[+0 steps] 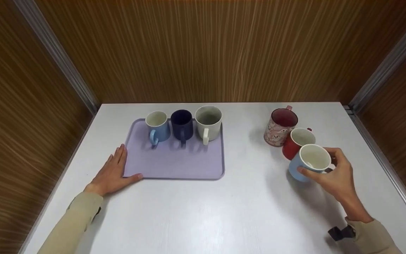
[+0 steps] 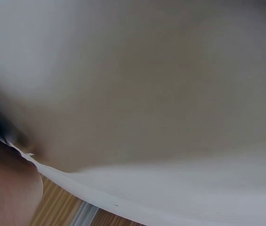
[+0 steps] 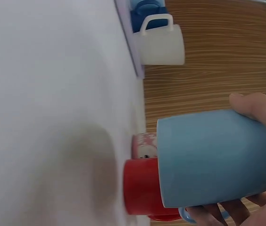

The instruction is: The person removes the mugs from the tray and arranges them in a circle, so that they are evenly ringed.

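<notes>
My right hand (image 1: 337, 176) grips a light blue mug (image 1: 300, 168) with a white inside, thumb on the near side and fingers on the far side. The right wrist view has this mug's base apart from the white table. Just behind it stands a red mug (image 1: 290, 147), and farther back a pink patterned mug (image 1: 275, 134). My left hand (image 1: 113, 178) lies with fingers extended along the left edge of a lilac tray (image 1: 174, 164), thumb at its near corner. On the tray's far side stand a blue mug (image 1: 162, 133), a dark navy mug (image 1: 183, 130) and a white mug (image 1: 213, 130), handles toward me.
The white table (image 1: 203, 211) has a wood-grain panel (image 1: 203, 53) behind it and similar panels on both sides. Metal strips (image 1: 58, 60) run along the panel corners. Mostly blurred tabletop fills the left wrist view.
</notes>
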Tool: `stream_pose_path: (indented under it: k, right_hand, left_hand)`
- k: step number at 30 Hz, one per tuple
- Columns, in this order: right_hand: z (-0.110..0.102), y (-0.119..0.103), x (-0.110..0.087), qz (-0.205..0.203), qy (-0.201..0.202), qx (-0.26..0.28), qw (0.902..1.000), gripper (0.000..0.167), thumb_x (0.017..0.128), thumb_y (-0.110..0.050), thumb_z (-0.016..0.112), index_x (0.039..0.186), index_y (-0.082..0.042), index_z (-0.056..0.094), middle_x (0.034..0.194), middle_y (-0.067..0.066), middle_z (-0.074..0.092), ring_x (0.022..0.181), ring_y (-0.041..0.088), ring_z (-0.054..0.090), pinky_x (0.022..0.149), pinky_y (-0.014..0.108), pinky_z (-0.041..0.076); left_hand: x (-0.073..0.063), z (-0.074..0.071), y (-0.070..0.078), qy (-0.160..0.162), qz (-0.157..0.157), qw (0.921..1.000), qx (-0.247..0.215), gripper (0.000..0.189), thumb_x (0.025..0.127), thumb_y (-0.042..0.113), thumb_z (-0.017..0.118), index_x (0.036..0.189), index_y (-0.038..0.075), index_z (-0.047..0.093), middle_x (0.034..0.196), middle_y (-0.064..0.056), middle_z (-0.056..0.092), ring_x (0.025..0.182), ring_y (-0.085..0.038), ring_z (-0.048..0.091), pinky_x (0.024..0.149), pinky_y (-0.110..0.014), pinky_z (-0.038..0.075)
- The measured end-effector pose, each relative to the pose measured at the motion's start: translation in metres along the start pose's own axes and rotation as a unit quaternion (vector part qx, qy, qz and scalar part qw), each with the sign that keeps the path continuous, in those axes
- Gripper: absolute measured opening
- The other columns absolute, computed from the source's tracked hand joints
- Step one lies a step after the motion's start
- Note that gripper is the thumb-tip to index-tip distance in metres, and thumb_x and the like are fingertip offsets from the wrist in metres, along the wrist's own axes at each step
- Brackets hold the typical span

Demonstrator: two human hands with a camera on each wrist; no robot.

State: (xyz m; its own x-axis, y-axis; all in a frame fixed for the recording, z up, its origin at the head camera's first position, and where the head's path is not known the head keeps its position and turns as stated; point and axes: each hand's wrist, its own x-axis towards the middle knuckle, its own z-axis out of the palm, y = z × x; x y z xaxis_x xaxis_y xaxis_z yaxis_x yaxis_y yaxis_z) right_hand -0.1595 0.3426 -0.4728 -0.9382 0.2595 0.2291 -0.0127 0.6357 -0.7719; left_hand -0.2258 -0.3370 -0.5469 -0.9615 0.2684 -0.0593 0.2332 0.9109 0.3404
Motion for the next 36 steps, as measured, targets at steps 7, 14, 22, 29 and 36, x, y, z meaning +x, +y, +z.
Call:
stream_pose_path:
  k: [7,14,22,29,36]
  right_hand:
    - [0.015,0.013,-0.001,0.018,-0.002,-0.012,0.9998,0.086,0.071,-0.028,0.102,0.135,0.000,0.052,0.129,0.017,0.062,0.116,0.020,0.053,0.089,0.034,0.044]
    - [0.020,0.020,0.000,0.025,-0.012,-0.016,0.9995,0.089,0.071,-0.032,0.103,0.134,0.003,0.051,0.130,0.022,0.062,0.117,0.026,0.052,0.086,0.036,0.042]
    - [0.023,0.023,-0.001,0.032,-0.018,-0.016,0.9992,0.091,0.072,-0.034,0.102,0.137,0.002,0.050,0.131,0.024,0.060,0.119,0.032,0.054,0.087,0.040,0.045]
    - [0.018,0.025,-0.003,0.012,-0.046,-0.016,0.9987,0.095,0.075,-0.033,0.101,0.144,0.004,0.047,0.136,0.027,0.059,0.124,0.045,0.059,0.094,0.038,0.052]
    - [0.003,0.032,-0.006,-0.023,-0.091,0.029,0.9952,0.090,0.078,-0.011,0.098,0.153,0.001,0.050,0.144,0.028,0.061,0.124,0.029,0.068,0.093,0.007,0.051]
  left_hand:
    - [-0.002,-0.001,0.002,0.002,0.000,1.0000,0.002,0.128,0.093,0.079,0.061,0.168,-0.008,0.005,0.178,-0.025,-0.002,0.166,-0.044,0.002,0.133,-0.063,0.009]
    - [-0.002,0.000,0.002,-0.002,-0.001,1.0000,0.003,0.127,0.093,0.079,0.061,0.168,-0.007,0.004,0.179,-0.024,-0.003,0.166,-0.043,0.001,0.134,-0.062,0.009]
    - [-0.002,-0.001,0.004,-0.005,-0.003,1.0000,-0.003,0.127,0.093,0.078,0.061,0.168,-0.006,0.003,0.179,-0.023,-0.004,0.166,-0.043,0.000,0.134,-0.062,0.008]
    - [-0.001,-0.001,0.002,-0.006,-0.005,1.0000,-0.002,0.128,0.093,0.079,0.061,0.169,-0.005,0.002,0.179,-0.022,-0.004,0.166,-0.043,0.000,0.134,-0.062,0.008]
    - [0.000,0.000,0.001,0.002,0.003,1.0000,0.004,0.127,0.093,0.078,0.061,0.168,-0.008,0.006,0.179,-0.025,0.000,0.166,-0.044,0.002,0.133,-0.063,0.010]
